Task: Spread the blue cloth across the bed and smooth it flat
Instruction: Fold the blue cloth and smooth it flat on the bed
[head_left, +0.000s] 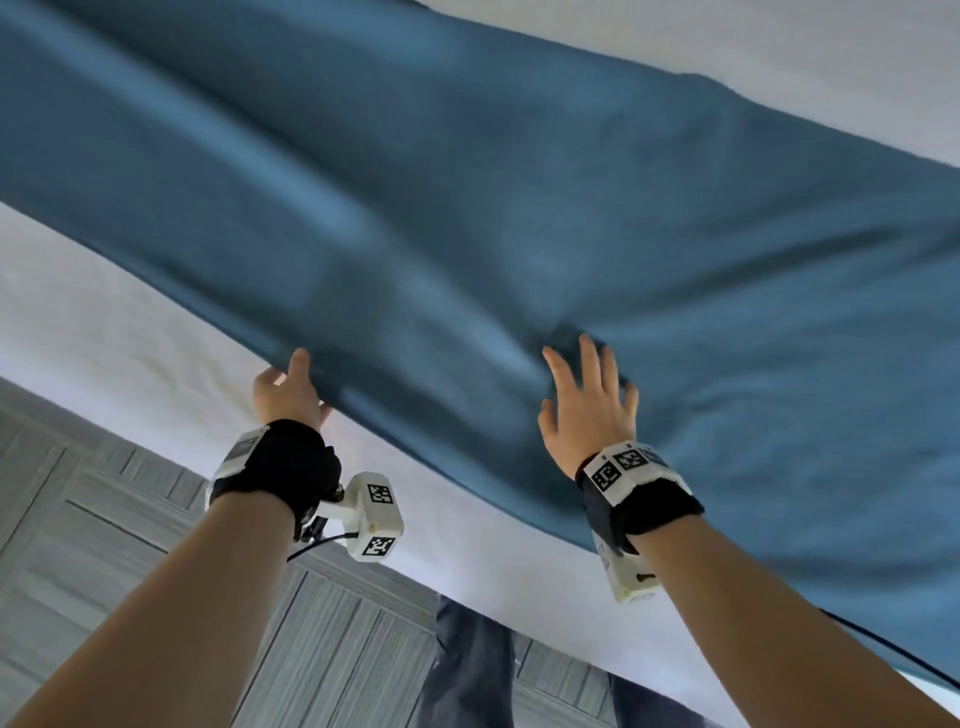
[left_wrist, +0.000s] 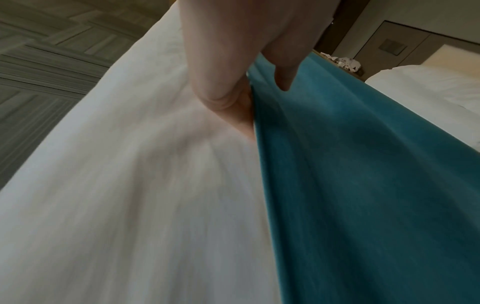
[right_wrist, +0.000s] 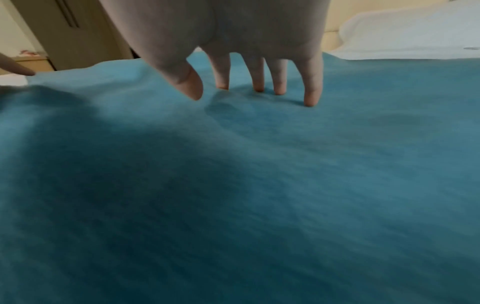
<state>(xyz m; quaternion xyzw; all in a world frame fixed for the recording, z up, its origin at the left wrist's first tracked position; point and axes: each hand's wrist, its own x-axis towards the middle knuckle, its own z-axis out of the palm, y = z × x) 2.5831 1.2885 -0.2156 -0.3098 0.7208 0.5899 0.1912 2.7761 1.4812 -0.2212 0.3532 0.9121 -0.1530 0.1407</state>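
Note:
The blue cloth (head_left: 519, 208) lies in broad soft folds across the white bed (head_left: 104, 322), reaching far left and right. My left hand (head_left: 293, 382) grips the cloth's near edge, thumb on top and fingers tucked under it; in the left wrist view the hand (left_wrist: 255, 91) pinches that edge of the cloth (left_wrist: 363, 164) above the white sheet (left_wrist: 130, 185). My right hand (head_left: 584, 379) is spread flat on the cloth to the right of the left hand. In the right wrist view its straight fingertips (right_wrist: 259, 87) touch the cloth (right_wrist: 259, 185).
Grey wood-pattern floor (head_left: 104, 545) runs along the bed's near side, where my dark-trousered legs (head_left: 472, 665) stand. A white pillow (left_wrist: 428, 86) lies at the head of the bed, beside a cluttered nightstand (left_wrist: 342, 62). A tall cupboard (right_wrist: 72, 30) stands beyond the bed.

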